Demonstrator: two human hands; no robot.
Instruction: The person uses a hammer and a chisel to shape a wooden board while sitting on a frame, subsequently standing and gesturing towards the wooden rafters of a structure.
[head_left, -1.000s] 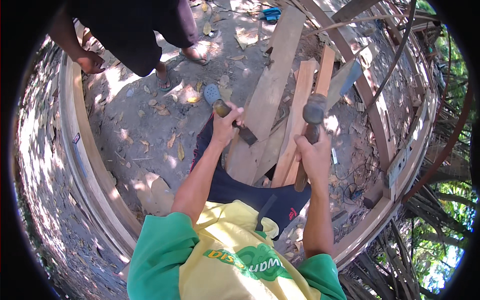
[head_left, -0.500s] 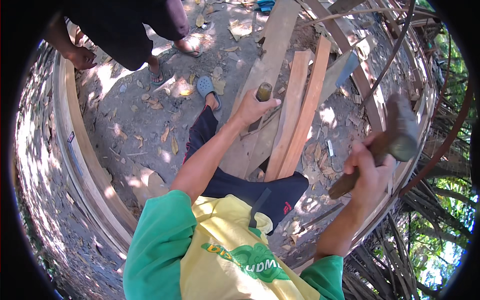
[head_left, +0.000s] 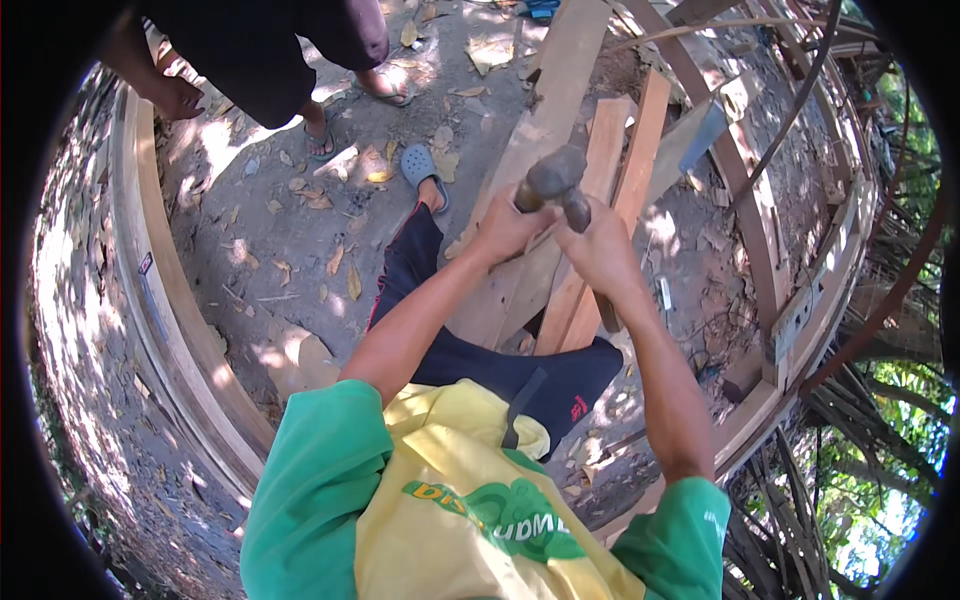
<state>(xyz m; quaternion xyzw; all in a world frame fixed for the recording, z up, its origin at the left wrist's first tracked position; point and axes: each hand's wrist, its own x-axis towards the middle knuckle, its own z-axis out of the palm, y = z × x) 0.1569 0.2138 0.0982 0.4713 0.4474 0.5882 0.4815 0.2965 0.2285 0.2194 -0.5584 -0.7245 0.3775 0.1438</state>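
My left hand [head_left: 503, 226] is closed around an upright chisel [head_left: 526, 200] over the wide weathered plank [head_left: 565, 85]. Its wooden handle is mostly covered by the head of a dark wooden mallet [head_left: 556, 172], and the blade's tip is hidden. My right hand [head_left: 600, 245] grips the mallet's handle, whose end sticks out below the fist. The two hands are nearly together, right thumb close to the left fingers. Beside the plank, to the right, lie two reddish lengths of lumber [head_left: 642, 150].
At the upper left stands another person in dark shorts [head_left: 235, 60], one hand [head_left: 180, 98] hanging down. A long curved-looking beam [head_left: 165, 255] runs along the left. My foot wears a grey clog [head_left: 418, 163]. More timber [head_left: 735, 180] and a handsaw-like blue-grey piece [head_left: 703, 138] lie right.
My right hand has swung the mallet from the right in toward the left hand, bringing its head over the chisel's top. The left hand keeps its grip on the chisel.
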